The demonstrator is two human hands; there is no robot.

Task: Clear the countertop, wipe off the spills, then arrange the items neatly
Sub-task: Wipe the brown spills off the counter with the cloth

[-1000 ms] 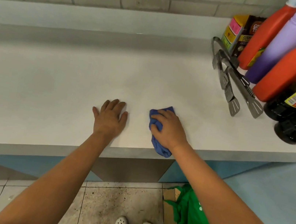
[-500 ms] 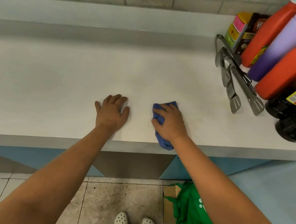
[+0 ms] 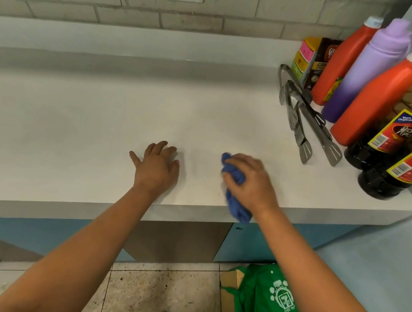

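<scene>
Cloth (image 3: 235,187), blue and bunched, lies near the front edge of the white countertop (image 3: 71,122); its long axis runs front to back, its lower end hanging past the edge. Right hand (image 3: 250,182) grips it, fingers curled over the top. Left hand (image 3: 157,167) rests flat just beside, fingers straight, palm down. Two metal tongs (image 3: 308,123) lie at far right, tips pointing toward the front edge, beside standing bottles (image 3: 376,101).
</scene>
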